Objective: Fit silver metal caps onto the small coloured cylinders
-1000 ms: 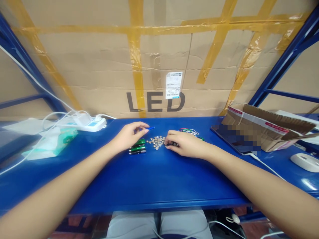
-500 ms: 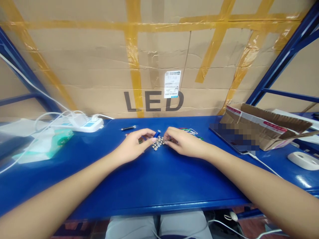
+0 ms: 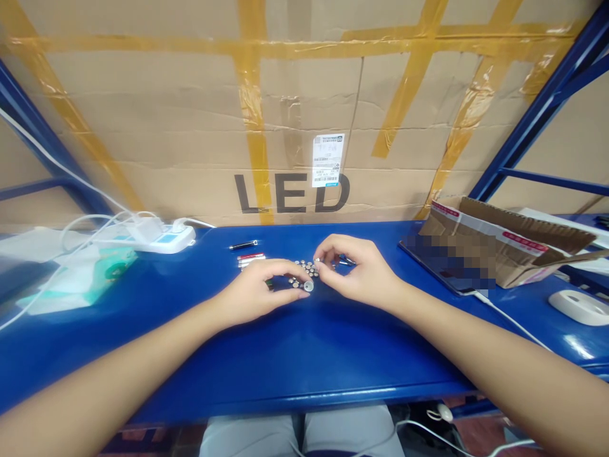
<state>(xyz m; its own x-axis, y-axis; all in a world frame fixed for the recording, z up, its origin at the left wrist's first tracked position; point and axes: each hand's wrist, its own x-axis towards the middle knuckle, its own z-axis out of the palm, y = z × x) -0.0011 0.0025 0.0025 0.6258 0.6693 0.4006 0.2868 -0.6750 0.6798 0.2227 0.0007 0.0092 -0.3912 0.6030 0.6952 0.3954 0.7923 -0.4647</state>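
Observation:
My left hand rests on the blue table with its fingers curled, and a small round silvery part shows at its fingertips. My right hand is raised just beside it, thumb and forefinger pinched on something too small to name. Between the hands lies a heap of silver button cells. The green batteries are mostly hidden under my left hand.
A black pen and red-and-white sticks lie behind my left hand. A white power strip and a tissue pack are at the left. A tablet, an open carton and a white mouse are at the right. A big LED box stands behind.
My left hand came right and nearer over the green batteries, and the small blue piece it held no longer shows. My right hand lifted off the button cells into a pinch.

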